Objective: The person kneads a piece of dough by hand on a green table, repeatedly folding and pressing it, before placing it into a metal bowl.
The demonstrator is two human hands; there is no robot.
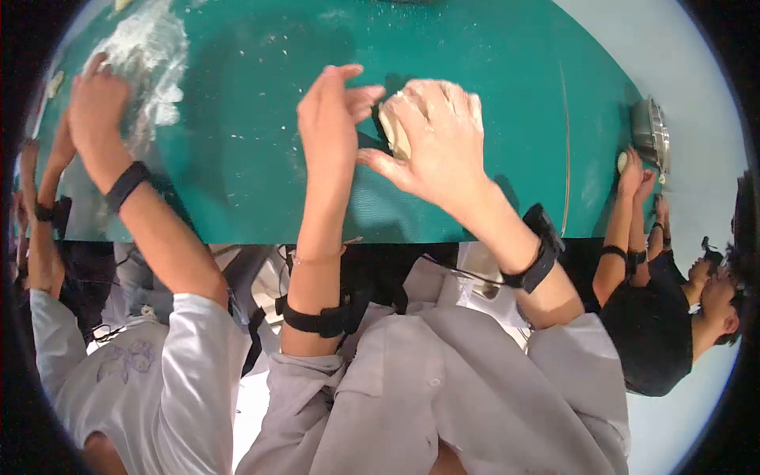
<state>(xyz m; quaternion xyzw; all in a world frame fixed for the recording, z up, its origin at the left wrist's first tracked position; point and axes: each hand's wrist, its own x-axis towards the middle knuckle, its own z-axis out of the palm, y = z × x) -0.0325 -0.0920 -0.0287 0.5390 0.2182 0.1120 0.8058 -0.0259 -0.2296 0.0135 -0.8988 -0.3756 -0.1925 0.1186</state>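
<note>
- The right hand (439, 138), dusted with flour, lies spread over a pale, rounded lump of dough (393, 131), fingers curved around its top and pressing it onto the green tabletop (261, 142).
- The left hand (331, 111) is open, fingers straight and together, its fingertips at the dough's near side; whether they touch it cannot be told.
- The dough sits near the middle of the green tabletop, between the two hands.
- Both forearms carry black wrist straps (538, 257) and grey sleeves.
- To one side, a co-worker's hand (96, 99) rests in a white patch of flour (154, 55).
- At the other side, another person in a black shirt reaches toward a round metal bowl (651, 131) at the table's edge.
</note>
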